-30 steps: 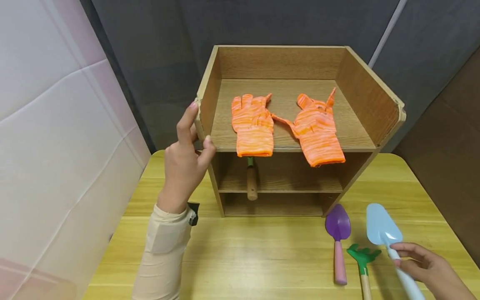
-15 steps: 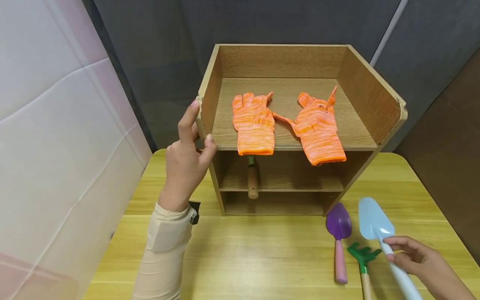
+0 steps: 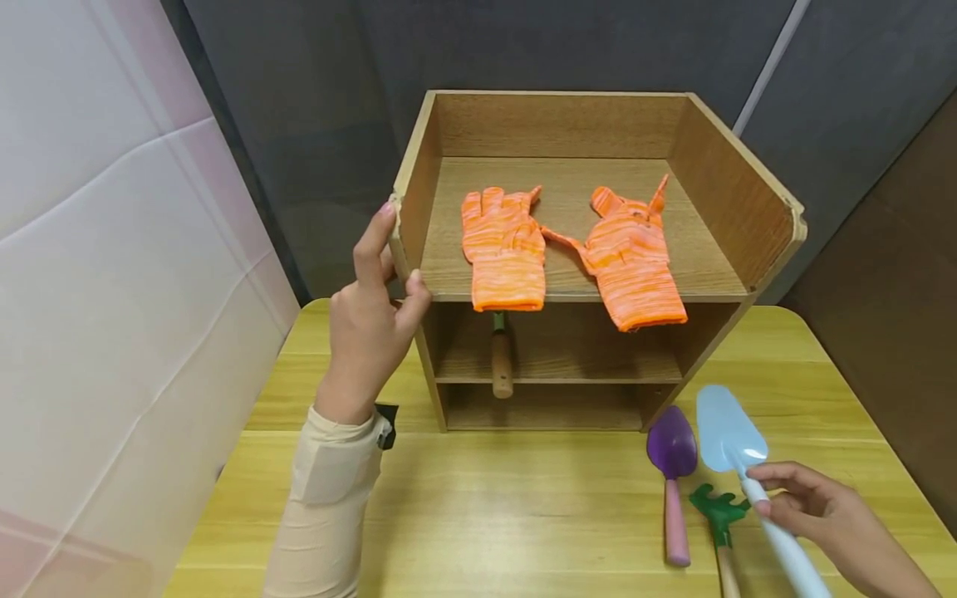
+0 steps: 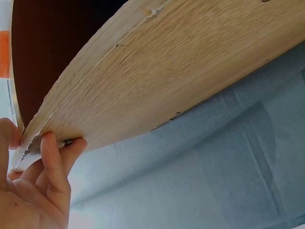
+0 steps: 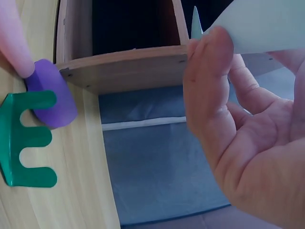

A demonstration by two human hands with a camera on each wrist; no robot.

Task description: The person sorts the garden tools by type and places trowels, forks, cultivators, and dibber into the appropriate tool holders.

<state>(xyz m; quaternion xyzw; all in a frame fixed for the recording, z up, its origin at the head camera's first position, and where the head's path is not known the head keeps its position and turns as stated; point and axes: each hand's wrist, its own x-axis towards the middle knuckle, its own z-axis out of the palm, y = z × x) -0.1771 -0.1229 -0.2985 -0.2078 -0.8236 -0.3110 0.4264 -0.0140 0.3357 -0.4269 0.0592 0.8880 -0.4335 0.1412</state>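
My left hand [image 3: 366, 332] grips the left side panel of the wooden shelf unit [image 3: 568, 124] at its front edge; in the left wrist view the fingers [image 4: 55, 167] lie against the panel's outer face. Between thumb and fingers, my right hand [image 3: 830, 515] pinches a light blue garden trowel [image 3: 725, 428] by its handle near the blade. Just left of it, a small green hand rake [image 3: 719, 511] and a purple trowel [image 3: 673, 444] with a pink handle lie on the table. The right wrist view shows only part of the held trowel's handle [image 5: 267, 28].
Two orange knitted gloves [image 3: 508, 249] lie on the top shelf, their cuffs over its front edge. A wooden-handled tool [image 3: 502, 365] juts from the middle shelf, its head hidden. The yellow wood-grain table [image 3: 523, 515] is bordered by a white partition [image 3: 112, 249] on the left.
My right hand has carried the light blue trowel left and slightly away from me, closer to the purple trowel. The left hand keeps its grip on the panel.
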